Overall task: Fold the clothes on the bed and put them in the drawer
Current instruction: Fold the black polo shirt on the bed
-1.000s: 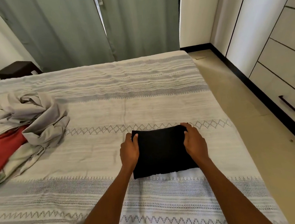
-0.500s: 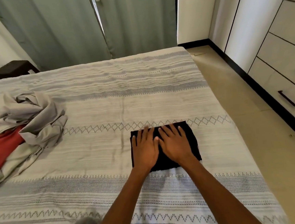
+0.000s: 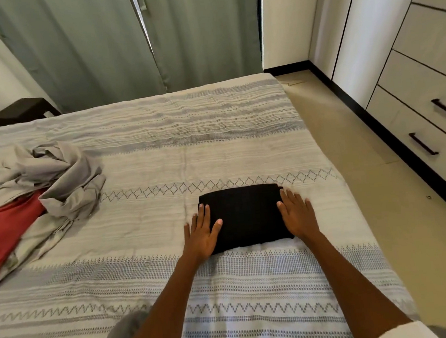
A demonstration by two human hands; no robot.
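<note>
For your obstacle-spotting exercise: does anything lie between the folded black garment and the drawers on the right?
Nothing visible does. The folded black garment lies under the left hand and right hand; only bedspread and bare floor separate it from the shut drawers.

2 bare forearms, white short sleeves, grey trouser leg

- No legible text, label, brand name, number or sign appears in the head view.
- Bedspread: woven zigzag and diamond bands only; no lettering.
- Folded black garment: plain surface; no tag or print visible.
- Drawer fronts: bare panels with dark handles; no markings.
</note>
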